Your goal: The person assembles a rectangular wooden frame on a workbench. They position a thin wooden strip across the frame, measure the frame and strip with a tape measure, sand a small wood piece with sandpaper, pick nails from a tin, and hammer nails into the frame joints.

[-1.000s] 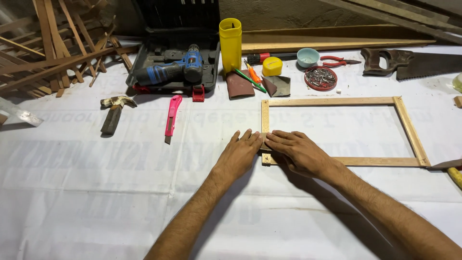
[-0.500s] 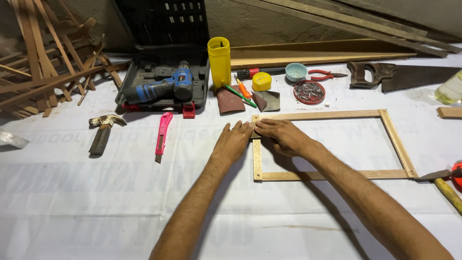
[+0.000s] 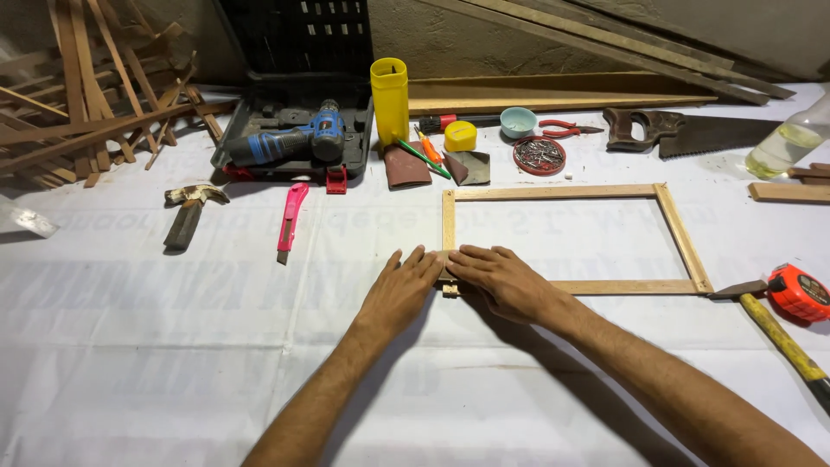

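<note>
Wooden frame point(image 3: 683, 238) was laid flat on the white-covered table point(image 3: 173, 346); its near-left corner was pressed by the left hand point(image 3: 399, 292) and right hand point(image 3: 501, 281) (fingers flat, extended, gripping nothing).

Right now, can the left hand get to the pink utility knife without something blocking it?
Probably yes. The left hand rests at the wooden frame's near-left corner, and only bare white sheet lies between it and the pink utility knife, off to its left.
</note>
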